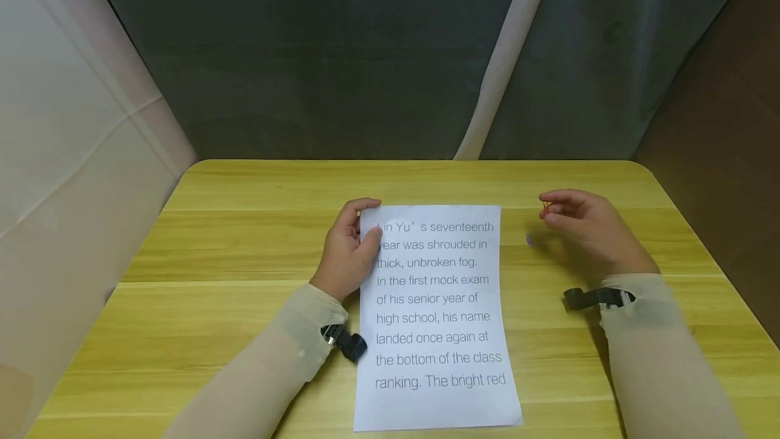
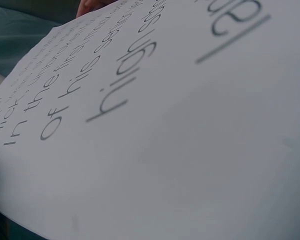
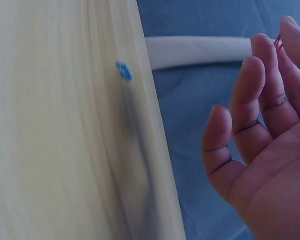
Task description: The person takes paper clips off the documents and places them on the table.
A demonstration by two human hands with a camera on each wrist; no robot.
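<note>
A white sheet of printed text [image 1: 439,310] lies lengthwise on the yellow wooden table [image 1: 244,249]. My left hand [image 1: 356,236] grips the sheet at its top left corner, thumb on the printed face. The left wrist view is filled by the sheet [image 2: 180,150], seen close, with a fingertip [image 2: 92,5] at its far edge. My right hand [image 1: 546,208] hovers just right of the sheet's top corner and pinches a small red clip [image 1: 546,205] between thumb and fingertips. The right wrist view shows the curled fingers [image 3: 240,115] and a sliver of the red clip [image 3: 278,41].
A small blue clip [image 1: 529,240] lies on the table between the sheet and my right hand; the blue clip [image 3: 123,70] also shows in the right wrist view. Dark curtains hang behind the table, and a pale panel stands at the left.
</note>
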